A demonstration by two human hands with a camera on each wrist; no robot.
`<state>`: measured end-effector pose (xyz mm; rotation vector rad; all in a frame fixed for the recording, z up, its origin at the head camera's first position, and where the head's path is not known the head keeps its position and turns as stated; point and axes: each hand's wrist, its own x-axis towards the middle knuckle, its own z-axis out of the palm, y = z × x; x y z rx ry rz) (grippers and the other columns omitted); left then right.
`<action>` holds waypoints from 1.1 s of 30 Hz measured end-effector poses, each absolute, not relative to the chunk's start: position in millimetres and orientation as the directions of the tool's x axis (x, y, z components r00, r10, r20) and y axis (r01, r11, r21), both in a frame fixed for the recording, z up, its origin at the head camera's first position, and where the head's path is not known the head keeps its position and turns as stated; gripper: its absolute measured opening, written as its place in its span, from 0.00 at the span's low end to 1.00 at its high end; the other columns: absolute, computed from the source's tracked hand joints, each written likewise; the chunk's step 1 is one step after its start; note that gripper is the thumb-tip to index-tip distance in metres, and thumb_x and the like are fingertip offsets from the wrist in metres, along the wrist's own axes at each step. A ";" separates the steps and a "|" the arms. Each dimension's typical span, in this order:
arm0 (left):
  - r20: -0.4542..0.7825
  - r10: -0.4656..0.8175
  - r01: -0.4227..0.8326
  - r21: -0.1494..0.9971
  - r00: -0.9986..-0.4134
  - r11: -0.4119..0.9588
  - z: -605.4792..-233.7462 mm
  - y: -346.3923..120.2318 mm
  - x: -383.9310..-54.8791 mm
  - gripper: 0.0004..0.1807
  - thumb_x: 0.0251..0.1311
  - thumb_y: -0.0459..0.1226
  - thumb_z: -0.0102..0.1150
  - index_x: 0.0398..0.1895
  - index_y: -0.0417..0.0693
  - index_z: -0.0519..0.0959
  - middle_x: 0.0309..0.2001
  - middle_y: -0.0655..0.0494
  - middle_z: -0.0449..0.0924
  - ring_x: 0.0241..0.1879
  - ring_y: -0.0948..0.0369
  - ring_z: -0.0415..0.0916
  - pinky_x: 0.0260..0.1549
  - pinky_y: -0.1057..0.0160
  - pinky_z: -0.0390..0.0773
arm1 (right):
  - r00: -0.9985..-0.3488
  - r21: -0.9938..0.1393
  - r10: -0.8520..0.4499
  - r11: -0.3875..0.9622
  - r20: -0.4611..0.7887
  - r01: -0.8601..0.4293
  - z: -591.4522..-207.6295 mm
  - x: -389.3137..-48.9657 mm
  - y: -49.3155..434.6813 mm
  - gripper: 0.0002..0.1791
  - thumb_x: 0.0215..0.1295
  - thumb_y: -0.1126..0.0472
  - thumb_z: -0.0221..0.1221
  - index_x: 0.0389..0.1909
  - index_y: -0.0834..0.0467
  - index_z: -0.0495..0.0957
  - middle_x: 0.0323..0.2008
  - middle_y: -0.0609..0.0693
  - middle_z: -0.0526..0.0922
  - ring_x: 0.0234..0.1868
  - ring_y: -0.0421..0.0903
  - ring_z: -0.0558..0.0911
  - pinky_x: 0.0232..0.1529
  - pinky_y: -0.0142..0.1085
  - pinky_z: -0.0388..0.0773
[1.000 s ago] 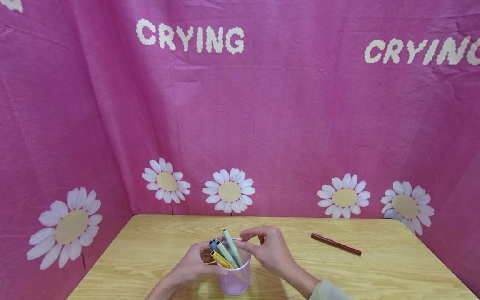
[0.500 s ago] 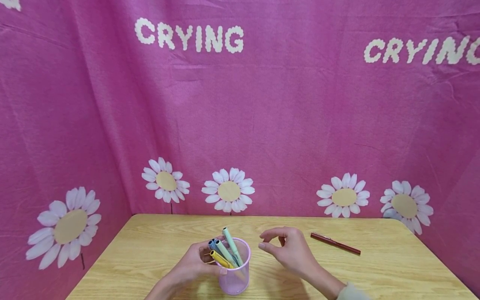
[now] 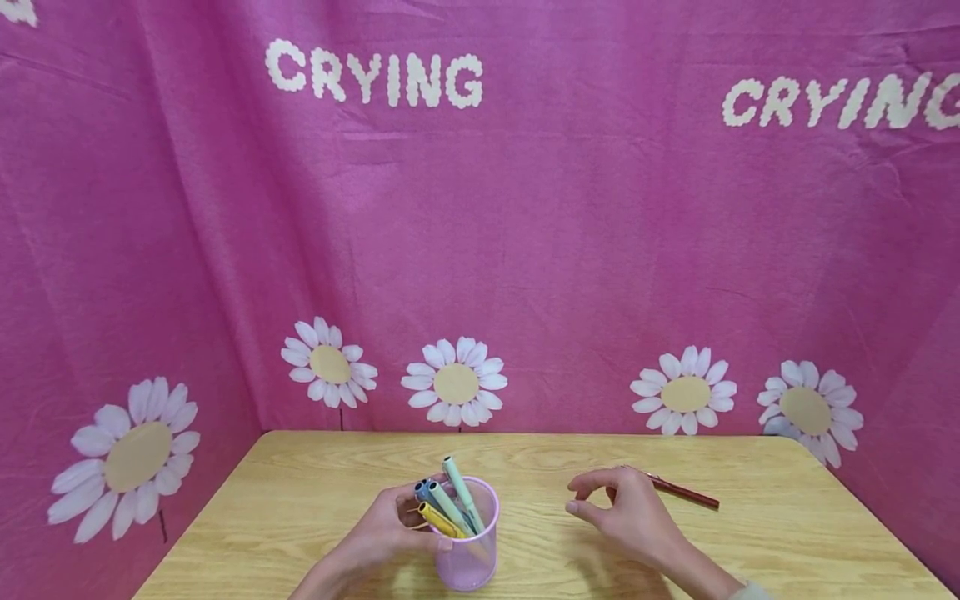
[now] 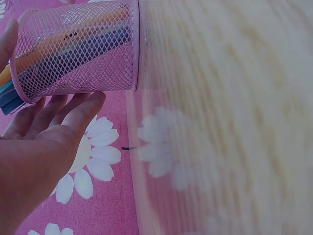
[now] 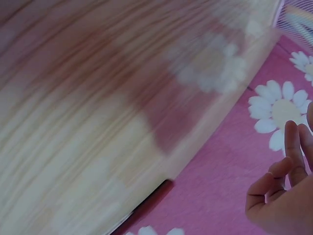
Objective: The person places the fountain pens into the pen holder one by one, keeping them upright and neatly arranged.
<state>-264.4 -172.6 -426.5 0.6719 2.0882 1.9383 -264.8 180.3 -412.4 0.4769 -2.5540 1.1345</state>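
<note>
A pink mesh pen cup (image 3: pixel 467 568) stands upright near the front of the table. Yellow (image 3: pixel 441 520), pale green and blue pens lean inside it toward the left. My left hand (image 3: pixel 378 527) grips the cup's left side near the rim, thumb in front and fingers behind. The left wrist view shows the mesh cup (image 4: pixel 78 54) with that hand's fingers against its wall. Away to the right, my right hand (image 3: pixel 637 517) hovers over the table with loosely bent fingers, holding nothing. A dark red pen (image 3: pixel 690 495) lies just beyond it, its left end hidden by the hand.
The light wooden table (image 3: pixel 337 458) has a rounded back edge. Behind and to the left hangs a pink cloth (image 3: pixel 525 250) printed with daisies and white lettering.
My right hand has moved from the cup's rim rightward to beside the red pen, now partly covering it. The left hand, the cup and its pens stay in place.
</note>
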 end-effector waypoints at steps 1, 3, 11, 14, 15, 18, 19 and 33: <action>0.148 0.465 0.181 0.983 -0.873 0.028 -426.6 -172.8 -264.3 0.40 0.58 0.28 0.75 0.74 0.29 0.69 0.67 0.38 0.77 0.61 0.49 0.78 0.63 0.50 0.77 | -0.901 -0.650 -0.173 0.641 0.397 -0.409 -413.6 -265.1 184.0 0.08 0.57 0.61 0.78 0.35 0.47 0.91 0.31 0.36 0.86 0.30 0.38 0.71 0.32 0.33 0.68; 0.147 0.465 0.178 0.984 -0.873 0.022 -426.5 -172.9 -264.1 0.41 0.58 0.27 0.75 0.74 0.29 0.68 0.67 0.38 0.77 0.61 0.49 0.78 0.63 0.51 0.77 | -0.909 -0.644 -0.166 0.657 0.382 -0.391 -415.6 -266.1 191.2 0.08 0.57 0.60 0.78 0.36 0.47 0.91 0.33 0.37 0.87 0.34 0.41 0.74 0.35 0.34 0.69; 0.152 0.476 0.178 0.984 -0.866 0.011 -427.0 -172.6 -265.5 0.40 0.58 0.27 0.75 0.74 0.29 0.68 0.66 0.39 0.78 0.59 0.50 0.79 0.62 0.52 0.78 | -0.931 -0.605 -0.181 0.717 0.318 -0.346 -422.6 -271.0 222.7 0.10 0.57 0.57 0.78 0.39 0.51 0.91 0.32 0.36 0.85 0.38 0.45 0.78 0.38 0.35 0.72; 0.156 0.479 0.182 0.983 -0.864 0.009 -427.0 -172.1 -265.0 0.40 0.58 0.27 0.75 0.74 0.28 0.68 0.66 0.38 0.78 0.59 0.50 0.79 0.61 0.53 0.78 | -0.935 -0.586 -0.185 0.737 0.304 -0.336 -426.0 -273.4 234.4 0.12 0.56 0.56 0.79 0.40 0.51 0.91 0.33 0.37 0.85 0.32 0.41 0.73 0.31 0.34 0.70; 0.156 0.479 0.182 0.983 -0.864 0.007 -426.7 -171.9 -264.7 0.40 0.58 0.27 0.75 0.74 0.28 0.68 0.66 0.38 0.77 0.59 0.50 0.79 0.61 0.53 0.78 | -0.937 -0.580 -0.182 0.745 0.300 -0.330 -427.1 -274.3 238.0 0.13 0.56 0.56 0.79 0.41 0.52 0.90 0.33 0.38 0.85 0.29 0.40 0.71 0.28 0.34 0.68; 0.159 0.478 0.182 0.983 -0.864 0.003 -425.9 -171.3 -263.8 0.40 0.58 0.27 0.75 0.74 0.28 0.68 0.65 0.37 0.78 0.59 0.50 0.79 0.61 0.55 0.78 | -0.939 -0.549 -0.171 0.774 0.299 -0.316 -429.3 -277.7 249.0 0.15 0.55 0.54 0.79 0.42 0.52 0.90 0.34 0.40 0.85 0.27 0.39 0.70 0.26 0.34 0.67; 0.159 0.478 0.182 0.983 -0.864 0.002 -425.8 -171.3 -263.7 0.40 0.58 0.27 0.75 0.74 0.28 0.68 0.65 0.38 0.78 0.58 0.50 0.80 0.60 0.55 0.78 | -0.940 -0.545 -0.166 0.779 0.297 -0.310 -429.7 -279.0 252.5 0.15 0.55 0.55 0.79 0.43 0.52 0.90 0.35 0.42 0.86 0.27 0.39 0.71 0.25 0.35 0.67; 0.161 0.475 0.186 0.983 -0.865 0.005 -427.1 -173.1 -262.9 0.43 0.57 0.26 0.74 0.75 0.26 0.66 0.60 0.41 0.82 0.57 0.51 0.80 0.59 0.58 0.79 | -0.936 -0.473 -0.188 0.823 0.297 -0.315 -427.8 -299.2 285.7 0.14 0.56 0.55 0.78 0.43 0.55 0.91 0.37 0.47 0.88 0.33 0.44 0.79 0.37 0.42 0.77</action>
